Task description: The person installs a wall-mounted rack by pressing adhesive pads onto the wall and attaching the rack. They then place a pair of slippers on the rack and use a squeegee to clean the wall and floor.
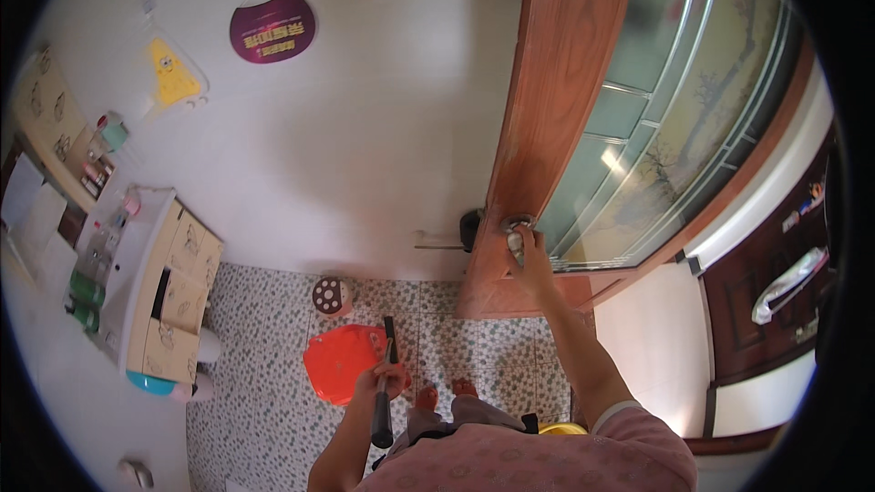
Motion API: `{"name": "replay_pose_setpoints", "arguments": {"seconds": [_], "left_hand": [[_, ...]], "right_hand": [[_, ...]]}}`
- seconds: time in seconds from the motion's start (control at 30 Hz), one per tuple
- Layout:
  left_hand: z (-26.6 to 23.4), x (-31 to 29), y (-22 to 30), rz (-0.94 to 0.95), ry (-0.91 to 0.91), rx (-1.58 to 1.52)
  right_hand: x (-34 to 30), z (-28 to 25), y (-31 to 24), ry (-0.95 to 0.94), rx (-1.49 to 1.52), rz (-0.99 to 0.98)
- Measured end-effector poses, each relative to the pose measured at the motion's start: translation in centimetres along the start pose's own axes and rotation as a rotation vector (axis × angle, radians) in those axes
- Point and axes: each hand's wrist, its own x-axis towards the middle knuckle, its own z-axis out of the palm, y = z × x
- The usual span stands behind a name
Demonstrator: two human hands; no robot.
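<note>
My right hand point(533, 264) is wrapped round the metal door handle point(516, 244) on the wooden door point(565, 64). The door has a brown frame and patterned glass panels. Lower and to the left, my left hand point(387, 378) grips a squeegee-like tool point(382, 419) with a thick dark handle and a narrow black head. Its head points away from me, over the edge of a bright orange-red plastic piece point(342, 364). Whether that piece is a stool or a basin I cannot tell.
A round brown-and-white item with dots point(330, 295) stands on the speckled tile floor point(264, 337) by the wall. To the left is a washbasin cabinet point(173, 310) with green bottles point(87, 290). Part of a yellow container point(562, 428) shows beside me. A dark red door point(766, 282) lies beyond, right.
</note>
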Motion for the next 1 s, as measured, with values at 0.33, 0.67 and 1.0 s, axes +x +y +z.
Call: {"name": "replay_pose_setpoints", "arguments": {"seconds": [0.33, 0.67, 1.0], "left_hand": [[-2.3, -0.3, -5.5, -0.002, -0.242, -0.132], [-7.6, -3.7, -8.8, 0.137, -0.177, -0.291], [-15.4, -13.6, -12.1, 0.561, -0.087, -0.413]], "right_hand": [[6.3, 4.6, 5.7, 0.045, -0.134, -0.240], [7.4, 4.6, 6.4, -0.031, 0.012, -0.187], [-1.8, 13.5, 10.5, -0.249, -0.254, -0.062]]}}
